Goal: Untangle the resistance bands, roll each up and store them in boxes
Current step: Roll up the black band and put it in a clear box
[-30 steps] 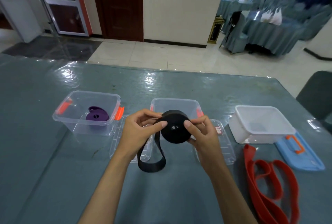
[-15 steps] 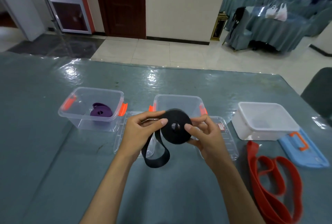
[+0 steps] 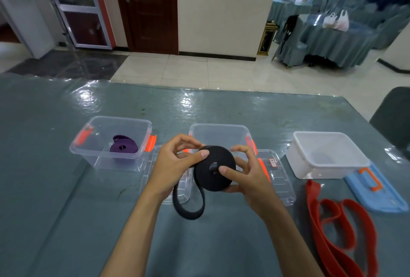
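Middle clear box (image 3: 219, 131) open just beyond both hands. Black band (image 3: 214, 169) mostly coiled, held above the surface (image 3: 66, 221); tail loop hangs below. Left hand (image 3: 172, 165) pinches the coil's rim; right hand (image 3: 246, 173) cradles it. Keep tension, wind tail flat.

banquet hall: draped tables (image 3: 332, 41), covered chairs (image 3: 290, 48), tiled floor (image 3: 199, 70).

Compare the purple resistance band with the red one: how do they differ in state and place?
The purple band is rolled into a tight coil; the red band lies unrolled in loose, overlapping loops. The purple band sits inside the left clear box; the red band lies on the table, in front of the white box. Neither is touched by the hands.
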`<state>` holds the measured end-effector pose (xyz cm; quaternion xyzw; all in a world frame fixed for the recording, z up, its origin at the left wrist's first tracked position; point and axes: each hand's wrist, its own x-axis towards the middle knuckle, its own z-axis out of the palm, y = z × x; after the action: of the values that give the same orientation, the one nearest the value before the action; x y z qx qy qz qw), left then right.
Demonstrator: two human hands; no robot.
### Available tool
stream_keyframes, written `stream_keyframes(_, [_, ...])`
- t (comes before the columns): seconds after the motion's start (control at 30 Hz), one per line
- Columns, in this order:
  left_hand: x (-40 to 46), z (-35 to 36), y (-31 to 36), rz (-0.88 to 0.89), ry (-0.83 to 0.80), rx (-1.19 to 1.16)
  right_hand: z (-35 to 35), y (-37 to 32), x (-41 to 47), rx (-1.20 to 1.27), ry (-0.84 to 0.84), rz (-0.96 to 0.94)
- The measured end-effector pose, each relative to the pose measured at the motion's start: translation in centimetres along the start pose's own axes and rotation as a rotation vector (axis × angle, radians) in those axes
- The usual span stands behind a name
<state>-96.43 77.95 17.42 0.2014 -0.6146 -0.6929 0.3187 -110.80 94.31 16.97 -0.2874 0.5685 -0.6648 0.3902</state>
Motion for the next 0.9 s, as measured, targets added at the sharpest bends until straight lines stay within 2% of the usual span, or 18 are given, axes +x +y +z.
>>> stream_keyframes(0.13, [0.6, -0.4, -0.4, -0.047, -0.069, -0.024, -0.8, -0.8, 0.9, -0.095, 0.007, -0.072])
stream_keyframes(0.27, [0.6, -1.2, -0.4, -0.064, -0.146, 0.001, -0.8, -0.2, 1.8, -0.009, 0.098, -0.105])
stream_keyframes(0.53, [0.9, -1.4, -0.5, -0.042, -0.092, 0.012, -1.6, -0.1, 2.3, -0.075, 0.037, 0.03])
stream_keyframes(0.63, [0.9, -0.8, -1.0, -0.063, -0.098, -0.011, -1.7, -0.3, 2.2, -0.086, 0.054, 0.019])
stream_keyframes(0.8, [0.8, -0.7, -1.4, -0.068, -0.149, 0.008, -1.3, -0.2, 1.9, -0.049, 0.173, -0.066])
stream_keyframes(0.9, [0.7, -0.2, -1.5, -0.041, -0.088, -0.022, -0.8, 0.3, 2.0, 0.008, 0.252, -0.097])
